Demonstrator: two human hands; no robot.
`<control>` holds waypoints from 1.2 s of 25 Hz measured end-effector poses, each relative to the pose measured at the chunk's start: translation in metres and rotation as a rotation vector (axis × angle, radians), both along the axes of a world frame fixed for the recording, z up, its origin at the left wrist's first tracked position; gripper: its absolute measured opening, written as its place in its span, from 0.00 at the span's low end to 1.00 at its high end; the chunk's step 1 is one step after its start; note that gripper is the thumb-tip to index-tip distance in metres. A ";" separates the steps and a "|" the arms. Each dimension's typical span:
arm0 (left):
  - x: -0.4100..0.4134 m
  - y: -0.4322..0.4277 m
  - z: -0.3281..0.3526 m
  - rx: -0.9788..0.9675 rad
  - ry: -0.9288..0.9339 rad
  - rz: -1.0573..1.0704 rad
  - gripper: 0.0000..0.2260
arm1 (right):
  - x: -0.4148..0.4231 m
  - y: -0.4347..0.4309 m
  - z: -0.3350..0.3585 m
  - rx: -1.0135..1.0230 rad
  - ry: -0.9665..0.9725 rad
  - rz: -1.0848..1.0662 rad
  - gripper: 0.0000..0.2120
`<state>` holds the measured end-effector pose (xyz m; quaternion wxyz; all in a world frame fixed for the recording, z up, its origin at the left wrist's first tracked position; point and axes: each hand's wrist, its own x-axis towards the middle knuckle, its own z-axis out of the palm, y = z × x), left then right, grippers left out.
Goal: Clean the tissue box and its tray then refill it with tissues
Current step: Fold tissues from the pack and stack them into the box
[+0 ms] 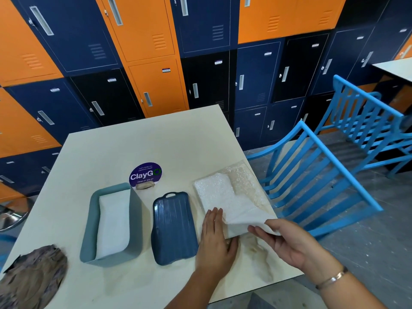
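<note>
Lit brightly, evenly, from overhead. Threw only faint soft shadows onto table (pixel 156 148). Showed mild sheen on lockers (pixel 151 41). Bowed straight lines hard at edges, wide-angle. Looked sharp centre, softer toward corners.

The tissue box (pixel 136 219) is sitting on the left part of the table (pixel 156 141), with tissues (pixel 113 221) lying inside it. The tray (pixel 174 228) is lying just right of the box, and the tissue pack (pixel 223 195) is lying right of the tray, near the table's right edge. A sticker (pixel 145 175) is sitting behind box and tray. A cloth (pixel 33 279) is lying at the near left corner. The left hand (pixel 214 241) is pressing on the pack's near end, while the right hand (pixel 287 239) is holding a sheet (pixel 243 221) at its near right corner. Chairs (pixel 323 186) are standing right of the table, with lockers (pixel 156 52) behind it.
</note>
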<state>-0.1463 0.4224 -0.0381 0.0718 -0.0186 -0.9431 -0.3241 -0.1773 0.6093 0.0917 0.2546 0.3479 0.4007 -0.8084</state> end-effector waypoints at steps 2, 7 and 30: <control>0.000 0.000 0.001 0.004 0.003 -0.004 0.35 | 0.007 0.004 0.013 -0.043 0.017 0.005 0.13; 0.000 -0.001 -0.003 -0.001 0.028 0.000 0.35 | 0.029 0.007 0.057 0.014 0.162 0.047 0.13; 0.011 -0.220 0.152 0.803 -0.177 0.548 0.08 | 0.035 -0.247 0.039 0.612 0.700 0.435 0.10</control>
